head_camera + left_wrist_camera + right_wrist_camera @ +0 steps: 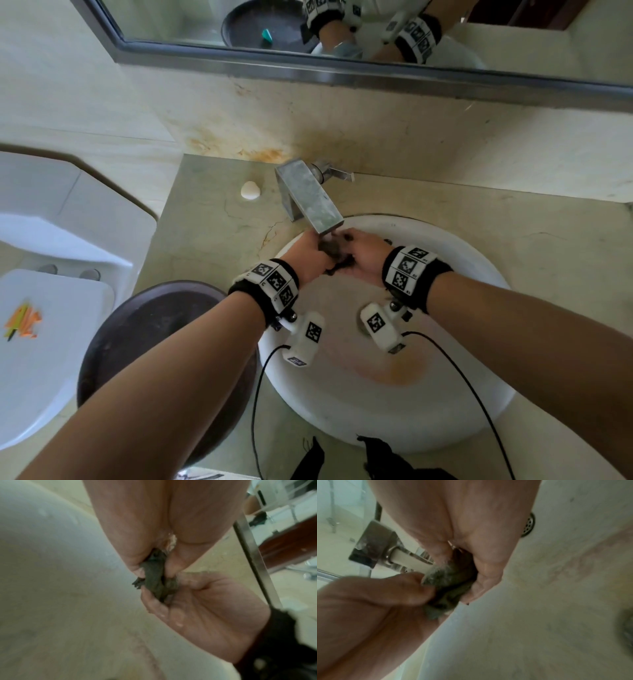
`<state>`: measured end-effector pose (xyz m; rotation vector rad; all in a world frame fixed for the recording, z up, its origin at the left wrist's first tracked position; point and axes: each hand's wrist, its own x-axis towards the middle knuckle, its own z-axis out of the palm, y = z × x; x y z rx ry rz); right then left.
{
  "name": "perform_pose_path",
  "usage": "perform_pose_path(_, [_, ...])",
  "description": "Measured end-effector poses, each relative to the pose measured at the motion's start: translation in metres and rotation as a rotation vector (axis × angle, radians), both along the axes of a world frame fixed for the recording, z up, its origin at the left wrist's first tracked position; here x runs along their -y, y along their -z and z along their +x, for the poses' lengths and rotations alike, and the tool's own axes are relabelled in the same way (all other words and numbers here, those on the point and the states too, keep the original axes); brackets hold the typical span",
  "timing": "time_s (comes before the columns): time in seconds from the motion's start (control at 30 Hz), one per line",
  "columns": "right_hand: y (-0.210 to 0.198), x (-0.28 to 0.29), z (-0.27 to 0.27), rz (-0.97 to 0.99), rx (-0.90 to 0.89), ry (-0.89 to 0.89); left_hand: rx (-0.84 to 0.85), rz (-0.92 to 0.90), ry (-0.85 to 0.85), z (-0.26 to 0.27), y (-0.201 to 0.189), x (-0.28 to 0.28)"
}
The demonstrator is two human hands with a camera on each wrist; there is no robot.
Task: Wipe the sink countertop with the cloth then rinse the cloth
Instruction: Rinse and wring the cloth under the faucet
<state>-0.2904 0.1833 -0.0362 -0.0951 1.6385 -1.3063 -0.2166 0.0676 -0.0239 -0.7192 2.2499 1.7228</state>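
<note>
A small dark grey cloth point(337, 255) is bunched between both hands, right under the spout of the square metal faucet point(308, 195), over the white sink basin point(455, 253). My left hand point(317, 245) grips its left side and my right hand point(354, 245) grips its right side. In the left wrist view the left hand point(142, 566) pinches the wet cloth point(154, 580) while the right hand point(197, 601) cups it from below. In the right wrist view water runs from the faucet point(373, 547) onto the cloth point(450, 580), which the right hand point(476, 582) holds.
The beige stone countertop point(212, 222) carries a white soap bar point(250, 190) and a dark round bowl point(154, 342) at the left. A toilet point(51, 308) stands further left, a mirror point(342, 51) above. The overflow hole point(529, 526) and drain point(626, 626) lie in the basin.
</note>
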Motion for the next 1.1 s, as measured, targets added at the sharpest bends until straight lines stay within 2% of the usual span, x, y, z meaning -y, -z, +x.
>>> perform_pose_path(0.03, [0.001,-0.003,-0.003,-0.037,0.087,0.091,0.008,-0.029,0.02,0.003,-0.001,0.002])
perform_pose_path(0.07, [0.001,-0.006,-0.004,-0.036,0.053,0.089,-0.002,-0.029,0.007,0.005,0.001,0.004])
perform_pose_path(0.2, [-0.003,-0.018,-0.001,0.195,-0.524,-0.278,-0.016,-0.03,-0.047,0.005,0.0,0.004])
perform_pose_path(0.3, [-0.001,-0.019,0.004,0.205,-0.679,-0.272,-0.01,-0.14,-0.039,0.005,0.004,0.002])
perform_pose_path(0.43, [0.002,-0.021,0.001,0.184,-0.591,-0.014,0.075,-0.296,0.079,0.013,0.006,0.001])
perform_pose_path(0.53, [0.001,-0.019,0.0,0.161,-0.45,0.062,0.119,-0.396,0.142,0.018,0.007,-0.002])
perform_pose_path(0.6, [-0.001,-0.016,-0.001,0.177,-0.489,0.035,0.133,-0.308,0.109,0.019,0.008,-0.007])
perform_pose_path(0.7, [-0.005,-0.009,-0.001,0.246,-0.633,-0.098,0.123,0.01,-0.073,0.016,0.007,-0.017])
perform_pose_path(0.77, [-0.007,-0.005,0.001,0.262,-0.69,-0.156,0.1,0.132,-0.196,0.015,0.008,-0.021])
perform_pose_path(0.87, [-0.008,-0.002,0.006,0.207,-0.58,-0.145,0.105,0.089,-0.195,0.014,0.022,-0.018])
perform_pose_path(0.97, [-0.005,-0.005,0.004,0.123,-0.259,0.022,0.064,0.056,-0.165,0.016,0.005,-0.014])
perform_pose_path(1.1, [0.001,-0.017,-0.008,0.206,-0.27,0.113,0.098,-0.002,-0.118,0.02,0.002,-0.008])
